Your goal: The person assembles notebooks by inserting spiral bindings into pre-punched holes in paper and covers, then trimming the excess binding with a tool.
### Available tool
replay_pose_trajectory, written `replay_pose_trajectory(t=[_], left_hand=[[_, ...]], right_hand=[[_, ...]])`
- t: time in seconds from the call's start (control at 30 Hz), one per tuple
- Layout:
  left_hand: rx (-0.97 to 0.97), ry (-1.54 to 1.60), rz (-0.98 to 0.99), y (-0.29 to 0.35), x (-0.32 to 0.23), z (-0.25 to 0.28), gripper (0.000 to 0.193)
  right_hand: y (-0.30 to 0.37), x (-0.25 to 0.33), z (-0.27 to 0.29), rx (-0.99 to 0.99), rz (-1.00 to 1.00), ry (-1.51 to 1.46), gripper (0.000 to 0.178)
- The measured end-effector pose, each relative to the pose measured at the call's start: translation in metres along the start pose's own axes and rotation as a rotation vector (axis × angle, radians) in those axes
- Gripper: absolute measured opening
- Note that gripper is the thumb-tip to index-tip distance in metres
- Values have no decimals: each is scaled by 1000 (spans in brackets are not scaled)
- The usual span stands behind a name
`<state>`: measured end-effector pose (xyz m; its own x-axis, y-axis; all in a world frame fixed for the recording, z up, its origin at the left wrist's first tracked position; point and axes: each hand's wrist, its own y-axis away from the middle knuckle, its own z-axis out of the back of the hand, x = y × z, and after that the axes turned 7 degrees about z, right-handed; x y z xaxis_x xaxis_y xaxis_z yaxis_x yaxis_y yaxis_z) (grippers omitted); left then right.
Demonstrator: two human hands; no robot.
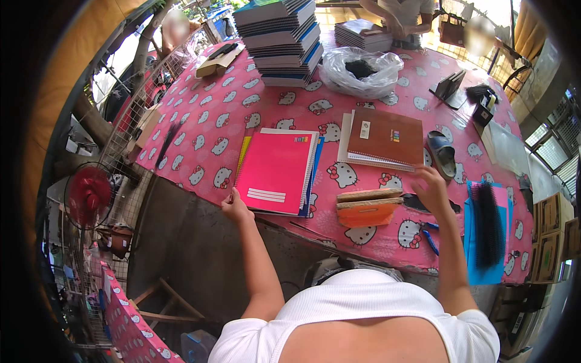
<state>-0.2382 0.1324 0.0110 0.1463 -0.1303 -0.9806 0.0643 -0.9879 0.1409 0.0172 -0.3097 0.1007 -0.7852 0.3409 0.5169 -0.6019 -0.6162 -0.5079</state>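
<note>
My left hand [237,206] is closed at the lower left corner of a pink spiral notebook [275,166], thumb against its edge. That notebook lies on a small pile, with a yellow cover and a blue cover showing at its sides. My right hand [431,189] hovers by the lower right corner of a brown spiral notebook [387,134], its fingers apart and holding nothing I can see. The brown notebook rests on pale-covered ones. Below it stand wooden blocks with an orange face [366,212]. Blue-handled pliers [431,238] lie near my right forearm.
A tall stack of notebooks [278,42] and a plastic bag [361,74] stand farther back. A dark slipper [442,154] is right of the brown notebook. Black binding coils [486,224] lie on blue covers at right. Across the table [200,139] a person stands by another notebook stack [363,35].
</note>
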Motion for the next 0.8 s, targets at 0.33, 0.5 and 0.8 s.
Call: replay_pose_trajectory(t=[0.33, 0.5, 0.8], left_hand=[[688, -101, -308, 147, -88, -87, 46], [801, -361, -157, 170, -93, -71, 41], [789, -225, -99, 176, -89, -49, 39]], right_hand=[[-138, -17, -126, 786, 254, 321, 36], [-115, 93, 9, 709, 308, -758, 35], [-63, 107, -22, 1593, 596, -1522, 55]])
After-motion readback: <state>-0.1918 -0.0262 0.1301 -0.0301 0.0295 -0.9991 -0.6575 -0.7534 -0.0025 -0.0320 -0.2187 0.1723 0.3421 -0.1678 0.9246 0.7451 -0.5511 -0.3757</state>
